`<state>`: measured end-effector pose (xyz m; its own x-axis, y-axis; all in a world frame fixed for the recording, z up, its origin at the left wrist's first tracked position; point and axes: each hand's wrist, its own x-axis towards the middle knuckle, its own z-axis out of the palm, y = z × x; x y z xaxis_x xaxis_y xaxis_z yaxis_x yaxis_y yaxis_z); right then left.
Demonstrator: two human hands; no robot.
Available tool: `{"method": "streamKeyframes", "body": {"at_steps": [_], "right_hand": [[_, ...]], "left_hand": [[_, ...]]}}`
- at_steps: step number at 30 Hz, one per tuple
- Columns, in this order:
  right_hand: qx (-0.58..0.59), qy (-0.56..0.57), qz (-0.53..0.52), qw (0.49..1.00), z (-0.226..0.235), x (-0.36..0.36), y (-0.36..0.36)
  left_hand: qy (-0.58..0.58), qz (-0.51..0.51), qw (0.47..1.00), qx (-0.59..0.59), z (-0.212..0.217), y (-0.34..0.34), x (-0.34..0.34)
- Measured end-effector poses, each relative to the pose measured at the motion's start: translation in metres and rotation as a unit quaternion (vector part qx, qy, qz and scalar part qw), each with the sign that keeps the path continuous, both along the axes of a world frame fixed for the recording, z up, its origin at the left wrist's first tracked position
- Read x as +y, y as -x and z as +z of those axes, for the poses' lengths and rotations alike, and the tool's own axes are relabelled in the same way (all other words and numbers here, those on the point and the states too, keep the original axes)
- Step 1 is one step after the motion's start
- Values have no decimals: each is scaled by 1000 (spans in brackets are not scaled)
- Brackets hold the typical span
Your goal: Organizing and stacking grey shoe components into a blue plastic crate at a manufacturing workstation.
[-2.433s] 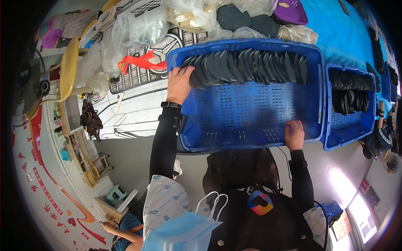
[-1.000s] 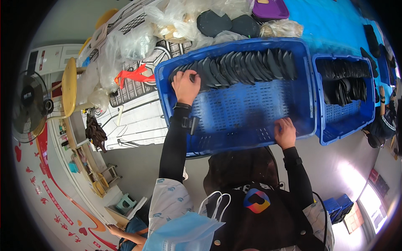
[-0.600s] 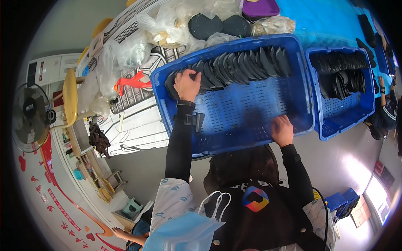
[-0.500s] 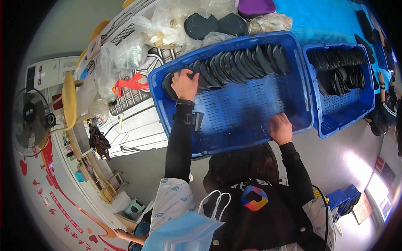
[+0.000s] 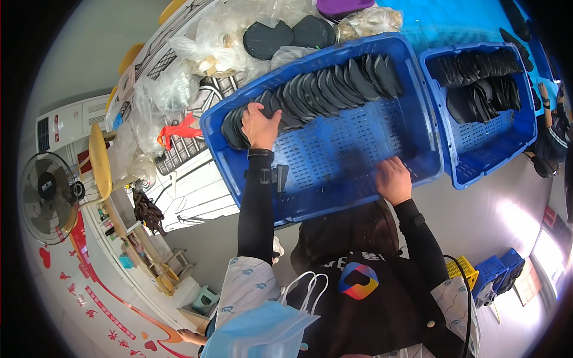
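A long row of thin, black, curved pads (image 5: 334,86) stands on edge along the far side of a blue plastic crate (image 5: 418,101). At the row's left end, my left hand (image 5: 261,126) closes on some pads, with its thumb on the right and its fingers on the left. My right hand (image 5: 394,181) lies over the crate's near rim, fingers curled inward; the hand itself hides what its fingertips touch. Between the hands, the perforated crate floor shows.
A second blue crate (image 5: 465,161) with more black pads stands to the right. Behind are clear plastic bags (image 5: 179,80), two black rounded pieces (image 5: 268,39) and a purple container (image 5: 345,7). A red cloth-like item (image 5: 179,130) lies left. A fan (image 5: 48,197) stands far left. Another person's arm (image 5: 544,98) shows far right.
The whole view has shifted slightly, moving the crates up and left in the picture. My left hand stays at the pads' left end, and my right hand stays at the near rim.
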<state>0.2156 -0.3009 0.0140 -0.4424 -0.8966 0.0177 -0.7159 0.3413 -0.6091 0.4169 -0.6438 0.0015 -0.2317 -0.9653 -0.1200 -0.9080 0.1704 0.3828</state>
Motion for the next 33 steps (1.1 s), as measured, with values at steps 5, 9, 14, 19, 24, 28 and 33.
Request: {"method": "streamKeyframes", "body": {"at_steps": [5, 9, 14, 19, 24, 28, 33], "right_hand": [[4, 0, 2, 1000, -2, 2, -1], [-7, 7, 3, 1000, -5, 0, -3], [-1, -1, 13, 1000, -2, 0, 0], [-1, 2, 18, 1000, -2, -4, 0], [-3, -7, 16, 1000, -1, -4, -2], [2, -38, 26, 999, -5, -1, -1], [-36, -25, 25, 999, -6, -33, -10]], "left_hand": [[57, -87, 995, 2, 0, 16, 2], [66, -163, 984, -11, -5, 11, -6], [74, -188, 976, -76, 3, 11, -8], [106, -120, 984, -78, 1, 16, -16], [66, -75, 993, -55, -4, 13, -9], [46, -54, 997, -37, -9, 21, -14], [-9, -48, 999, -17, -6, 17, -20]]}}
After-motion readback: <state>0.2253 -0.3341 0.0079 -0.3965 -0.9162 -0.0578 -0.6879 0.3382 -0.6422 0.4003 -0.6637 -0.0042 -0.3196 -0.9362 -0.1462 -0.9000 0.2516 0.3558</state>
